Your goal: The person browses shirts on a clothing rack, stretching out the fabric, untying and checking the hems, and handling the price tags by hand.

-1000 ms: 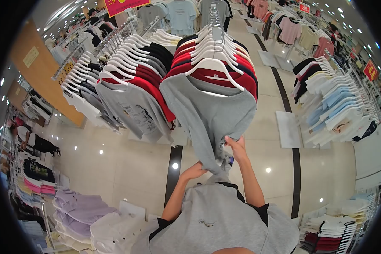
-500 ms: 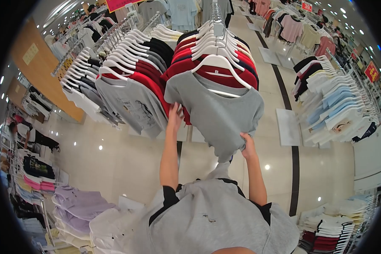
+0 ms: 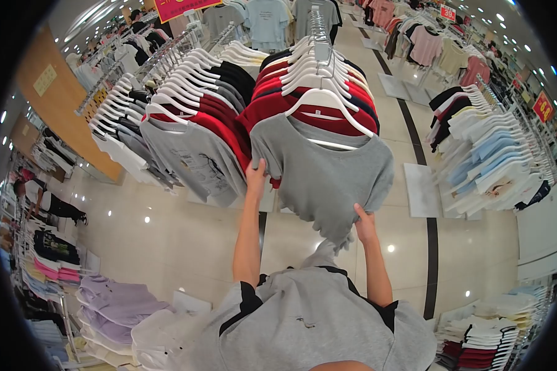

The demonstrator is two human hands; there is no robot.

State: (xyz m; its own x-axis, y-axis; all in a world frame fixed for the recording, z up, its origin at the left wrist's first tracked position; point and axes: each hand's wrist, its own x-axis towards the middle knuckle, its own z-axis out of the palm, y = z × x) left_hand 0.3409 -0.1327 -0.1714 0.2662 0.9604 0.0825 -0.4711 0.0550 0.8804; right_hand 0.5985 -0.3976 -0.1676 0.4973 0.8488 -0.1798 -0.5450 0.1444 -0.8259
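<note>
A plain grey T-shirt hangs on a white hanger at the front of the middle rack. Its lower hem is bunched and pulled toward me. My left hand is closed on the shirt's sleeve edge at the left, with part of the fingers hidden by cloth. Lower on the right side, my right hand pinches the cloth, thumb on top. Directly behind it hang dark red shirts on white hangers.
To the left hangs a grey printed shirt among more garments. A rack of pale shirts stands at the right. Lilac shirts are at lower left, stacked clothes at lower right. A person is far left.
My left hand has moved slightly down and gripped the grey T-shirt's sleeve edge. The shirt's front has shifted a little down and right, and my right hand has dropped slightly with it.
</note>
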